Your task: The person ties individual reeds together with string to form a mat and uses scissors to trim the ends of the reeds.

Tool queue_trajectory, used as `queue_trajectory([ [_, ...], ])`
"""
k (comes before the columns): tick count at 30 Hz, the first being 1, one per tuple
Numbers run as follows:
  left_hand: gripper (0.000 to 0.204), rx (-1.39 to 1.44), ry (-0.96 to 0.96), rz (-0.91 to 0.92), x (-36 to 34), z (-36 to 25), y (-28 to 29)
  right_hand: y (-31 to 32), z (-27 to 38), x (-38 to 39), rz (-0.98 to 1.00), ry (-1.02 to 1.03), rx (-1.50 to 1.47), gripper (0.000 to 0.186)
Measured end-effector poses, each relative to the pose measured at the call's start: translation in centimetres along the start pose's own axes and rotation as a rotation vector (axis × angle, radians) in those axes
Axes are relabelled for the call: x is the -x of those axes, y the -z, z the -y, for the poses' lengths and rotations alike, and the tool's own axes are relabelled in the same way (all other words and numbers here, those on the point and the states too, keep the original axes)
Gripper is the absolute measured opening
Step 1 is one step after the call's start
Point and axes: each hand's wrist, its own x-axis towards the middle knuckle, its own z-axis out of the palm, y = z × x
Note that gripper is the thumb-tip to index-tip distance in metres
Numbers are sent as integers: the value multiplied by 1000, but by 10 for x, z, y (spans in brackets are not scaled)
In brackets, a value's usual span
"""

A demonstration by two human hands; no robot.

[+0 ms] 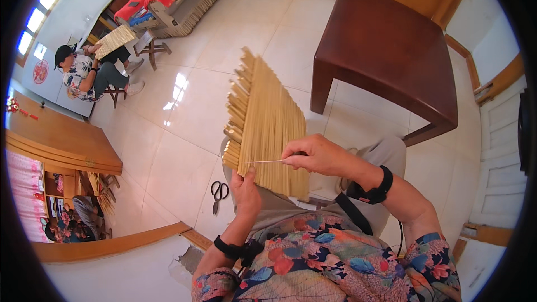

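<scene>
A panel of pale yellow plant stalks, laid side by side, rests across my lap. Its left edge shows uneven cut ends. My left hand grips the panel's near left corner, thumb on top and fingers mostly hidden beneath. Over the near part of the panel, my right hand is closed round what looks like a dark-handled awl. From that hand a thin, straight, pale line runs left across the stalks to just above my left thumb; whether it is a metal shaft or a thread I cannot tell.
Black-handled scissors lie on the tiled floor left of my knees. A dark red-brown chair stands ahead right. At the far left, a person sits with a similar panel. Beyond is a sofa; a wooden-framed mirror or opening is nearer.
</scene>
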Motion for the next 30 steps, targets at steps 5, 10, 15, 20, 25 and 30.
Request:
queue_trajectory([
  [5,24,-21,-41,-11,4,-16,-5,14,8,25,-32,45,126,18],
  [10,25,69,-152,-37,4,-28,-4,24,7,49,-139,141,314,15],
  [15,29,123,-240,-18,10,-44,-2,31,16,66,-191,138,333,15],
  [20,32,211,-309,4,19,-53,7,38,17,74,-231,178,343,15],
  [25,32,257,-388,2,22,-59,11,41,13,77,-305,260,367,13],
  [30,32,326,-445,55,27,-69,16,44,13,86,-370,313,396,12],
])
